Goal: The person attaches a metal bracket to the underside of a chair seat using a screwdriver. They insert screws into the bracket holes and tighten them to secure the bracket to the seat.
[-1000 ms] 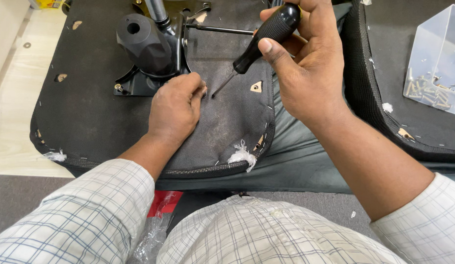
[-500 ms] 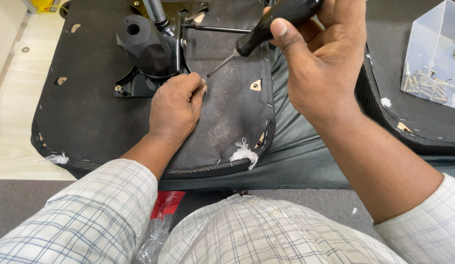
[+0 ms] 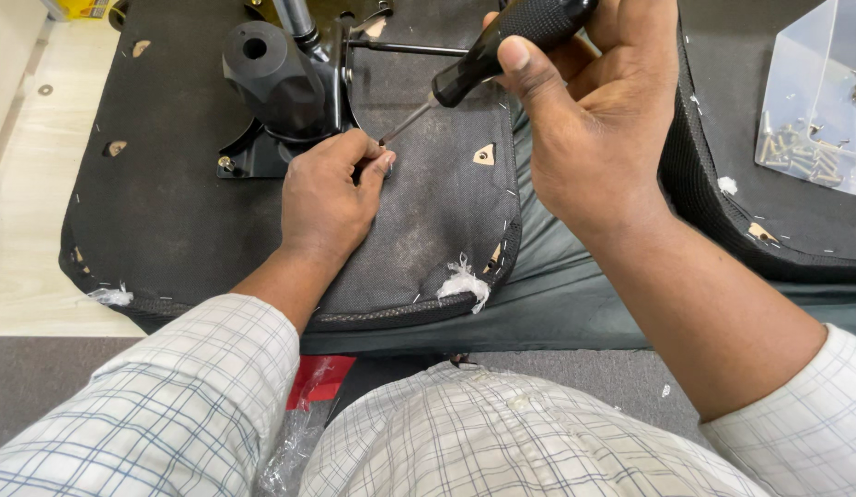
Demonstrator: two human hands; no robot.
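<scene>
upholstery first: the upturned seat base lies flat before you, its black fabric already stapled round the edge, and the black metal mechanism sits on it at the far side, so by my reading only fastening is left. your right hand is raised, fingers wrapped tight on the black screwdriver, shaft slanting down to the left. your left hand rests on the fabric, fingertips pinched at the small screw beside the tip. spare screws wait in the clear box, far right.
</scene>
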